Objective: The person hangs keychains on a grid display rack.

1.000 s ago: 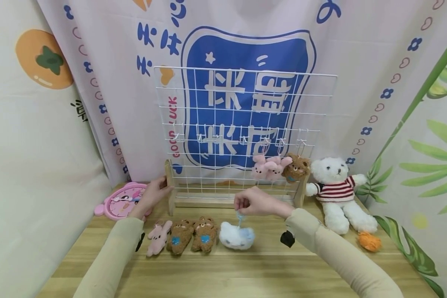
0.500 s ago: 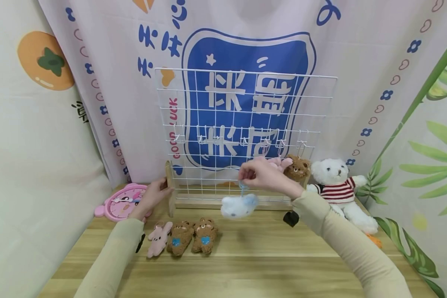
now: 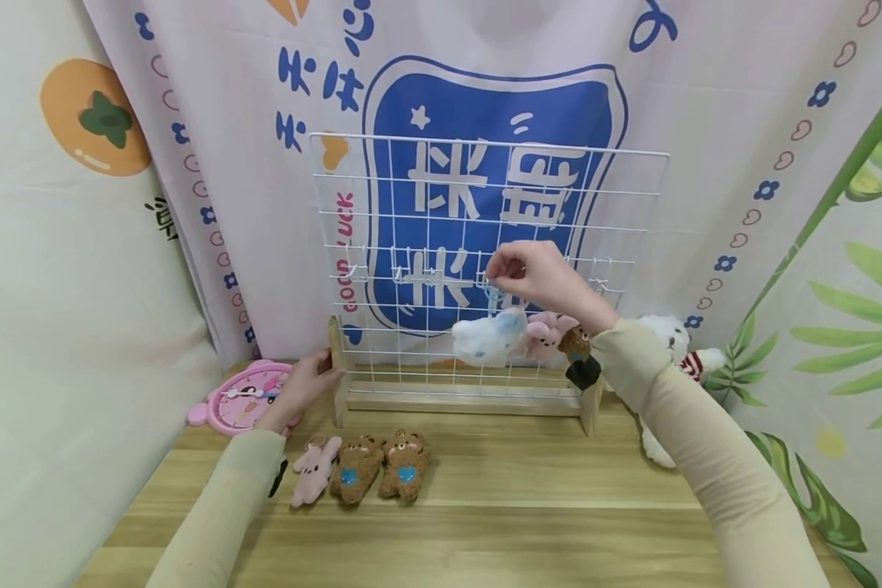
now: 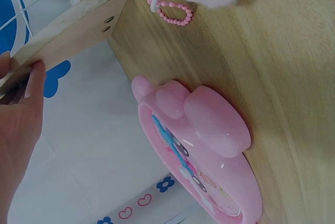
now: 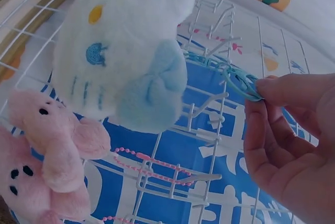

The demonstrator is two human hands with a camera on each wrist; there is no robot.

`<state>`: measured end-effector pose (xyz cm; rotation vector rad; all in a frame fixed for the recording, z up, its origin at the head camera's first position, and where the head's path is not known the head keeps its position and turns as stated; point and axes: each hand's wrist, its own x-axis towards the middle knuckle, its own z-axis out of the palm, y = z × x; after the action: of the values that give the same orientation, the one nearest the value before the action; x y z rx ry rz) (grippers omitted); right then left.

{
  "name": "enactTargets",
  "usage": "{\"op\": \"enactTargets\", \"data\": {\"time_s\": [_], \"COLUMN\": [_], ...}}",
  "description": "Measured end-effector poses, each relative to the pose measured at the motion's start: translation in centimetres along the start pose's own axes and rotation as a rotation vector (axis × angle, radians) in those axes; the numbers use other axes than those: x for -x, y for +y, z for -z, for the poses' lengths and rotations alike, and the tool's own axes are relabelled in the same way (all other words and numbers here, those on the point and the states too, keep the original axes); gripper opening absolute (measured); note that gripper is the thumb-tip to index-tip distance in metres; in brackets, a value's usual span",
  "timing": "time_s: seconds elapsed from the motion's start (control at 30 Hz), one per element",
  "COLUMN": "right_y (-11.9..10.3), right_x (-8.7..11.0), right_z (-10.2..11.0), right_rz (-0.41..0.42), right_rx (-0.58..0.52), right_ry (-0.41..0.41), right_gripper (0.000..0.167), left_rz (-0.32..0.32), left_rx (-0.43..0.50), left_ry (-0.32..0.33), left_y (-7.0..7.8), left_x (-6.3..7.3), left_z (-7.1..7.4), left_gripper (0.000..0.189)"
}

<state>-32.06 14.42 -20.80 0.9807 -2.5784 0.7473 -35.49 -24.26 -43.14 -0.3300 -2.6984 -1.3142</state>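
My right hand (image 3: pixel 513 269) pinches the blue ring (image 5: pixel 242 81) of a white and blue plush cat charm (image 3: pixel 487 337) (image 5: pixel 125 56), holding it up against the white wire grid (image 3: pixel 353 188) by its row of hooks. Pink bunny charms (image 3: pixel 542 335) (image 5: pixel 52 156) and a brown bear charm (image 3: pixel 575 341) hang on the grid just right of it. My left hand (image 3: pixel 310 380) grips the grid's wooden left foot (image 3: pixel 336 384) (image 4: pixel 68 30). A pink bunny charm (image 3: pixel 314 469) and two brown bear charms (image 3: pixel 382 465) lie on the wooden table (image 3: pixel 485 523).
A pink alarm clock (image 3: pixel 237 400) (image 4: pixel 199 150) lies left of the grid stand. A white teddy bear in a striped jumper (image 3: pixel 679 351) sits at the right, partly behind my right arm. Printed cloth hangs behind and on both sides.
My right hand has lifted the white and blue cat charm off the table up to the grid's hook row. The left hand has stayed on the wooden foot.
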Motion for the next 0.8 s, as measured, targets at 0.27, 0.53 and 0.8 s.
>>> {"op": "enactTargets", "data": {"time_s": [0.27, 0.53, 0.8], "right_y": [0.5, 1.7, 2.0], "right_x": [-1.4, -2.1, -2.4], "right_z": [-0.4, -0.9, -1.2], "right_rz": [-0.027, -0.051, -0.061], "right_rx": [0.003, 0.037, 0.054], "right_ry": [-0.002, -0.014, -0.031], "right_gripper": [0.010, 0.008, 0.009], "left_rz": [-0.021, -0.018, -0.033], "left_rx": [-0.002, -0.005, -0.027], "left_ry": [-0.001, -0.011, 0.003], "left_y": [-0.1, -0.1, -0.2], "left_x": [0.0, 0.0, 0.0], "left_z": [0.1, 0.1, 0.2], "left_gripper": [0.051, 0.052, 0.051]}}
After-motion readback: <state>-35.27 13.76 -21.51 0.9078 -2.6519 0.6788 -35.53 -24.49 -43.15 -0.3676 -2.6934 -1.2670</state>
